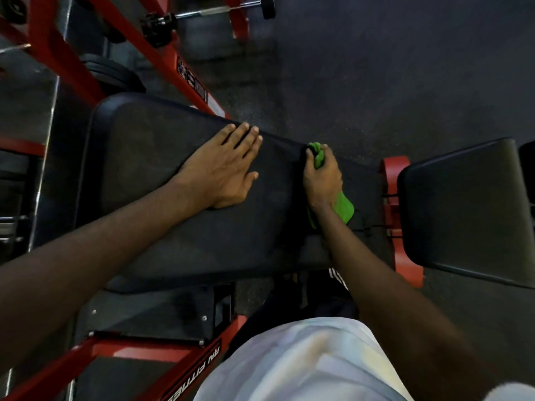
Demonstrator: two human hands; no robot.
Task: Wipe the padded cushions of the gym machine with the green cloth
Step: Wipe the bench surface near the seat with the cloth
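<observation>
The dark speckled floor (376, 68) fills the space beyond the grip. Under the grip lies the long black cushion (150, 157) of the gym machine, running away to the left of it. To the right of the grip, apart from the long pad, sits a second black cushion (463, 209). The red frame (395, 175) shows in the gap between the two pads, just right of the grip, and more red bars run far to its left and nearer the person. A barbell (208, 13) lies on the floor well beyond the grip.

The left hand (224, 166) lies flat on the long cushion to the left of the grip, palm down, fingers straight and close together, holding nothing. The right hand (322, 178) has its fingers curled round the green cloth (344, 206) and bears it down on the long cushion near the pad's far edge. One bunch of the cloth pokes out past the fingertips; the rest spreads flat on the pad by the wrist
</observation>
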